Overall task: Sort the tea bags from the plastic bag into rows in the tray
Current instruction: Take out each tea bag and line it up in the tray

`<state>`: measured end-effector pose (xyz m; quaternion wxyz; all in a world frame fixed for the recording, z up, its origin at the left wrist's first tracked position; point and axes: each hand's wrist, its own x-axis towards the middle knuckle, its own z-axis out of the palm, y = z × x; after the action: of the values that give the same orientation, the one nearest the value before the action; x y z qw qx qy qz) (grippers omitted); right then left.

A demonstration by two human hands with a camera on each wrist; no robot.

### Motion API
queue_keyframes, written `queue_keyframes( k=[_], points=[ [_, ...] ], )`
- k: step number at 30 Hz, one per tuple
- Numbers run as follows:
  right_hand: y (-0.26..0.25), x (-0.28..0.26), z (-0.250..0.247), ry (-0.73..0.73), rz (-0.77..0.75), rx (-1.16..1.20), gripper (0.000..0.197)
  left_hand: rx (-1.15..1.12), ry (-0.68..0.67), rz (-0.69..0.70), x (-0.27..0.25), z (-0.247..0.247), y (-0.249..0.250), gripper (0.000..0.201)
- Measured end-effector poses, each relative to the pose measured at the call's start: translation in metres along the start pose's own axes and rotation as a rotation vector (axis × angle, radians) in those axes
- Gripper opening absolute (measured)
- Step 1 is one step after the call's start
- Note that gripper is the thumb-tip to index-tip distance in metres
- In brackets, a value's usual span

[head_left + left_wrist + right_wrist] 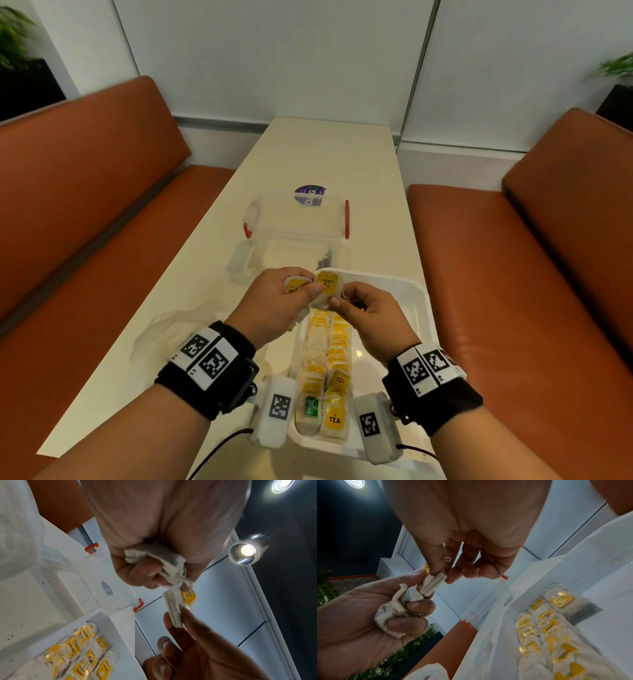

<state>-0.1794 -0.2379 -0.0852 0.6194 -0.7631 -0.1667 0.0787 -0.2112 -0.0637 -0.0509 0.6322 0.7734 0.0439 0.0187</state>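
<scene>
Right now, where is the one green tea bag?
In the head view, the green tea bag lies at the near end of the tray, left row, beside a yellow "TEA" bag.

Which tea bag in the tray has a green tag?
The green-tagged tea bag at the near end of the left row in the tray; every other visible tag there is yellow.

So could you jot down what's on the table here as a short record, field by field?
left hand: clutches a bunch of tea bags
right hand: pinches one yellow-tagged tea bag, pulling it from the bunch
tray: white, holding two rows of tea bags, mostly yellow tags, one green
plastic bag: crumpled on the table left of the tray
clear box: red clips, beyond the tray
table: pale, between two orange benches
</scene>
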Motion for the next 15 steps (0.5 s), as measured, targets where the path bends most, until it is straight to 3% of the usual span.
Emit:
queue_keyframes(
  k=[3,7,12,15],
  points=[
    [-0.001,-0.002,0.002,0.012,-0.009,0.069,0.005,-0.050,0.011,-0.035,0.000,0.004,-0.004,0.006],
    [0.010,-0.001,0.000,0.060,0.075,0.083,0.012,0.019,0.021,-0.077,0.001,0.009,-0.020,0.007],
    [0.070,0.015,-0.032,0.247,0.343,-0.200,0.021,0.254,-0.019,-0.137,0.001,0.009,-0.043,0.012],
    [0.090,0.024,-0.045,0.248,0.462,-0.321,0.024,0.321,-0.069,-0.140,0.000,0.011,-0.051,0.011]
  ],
)
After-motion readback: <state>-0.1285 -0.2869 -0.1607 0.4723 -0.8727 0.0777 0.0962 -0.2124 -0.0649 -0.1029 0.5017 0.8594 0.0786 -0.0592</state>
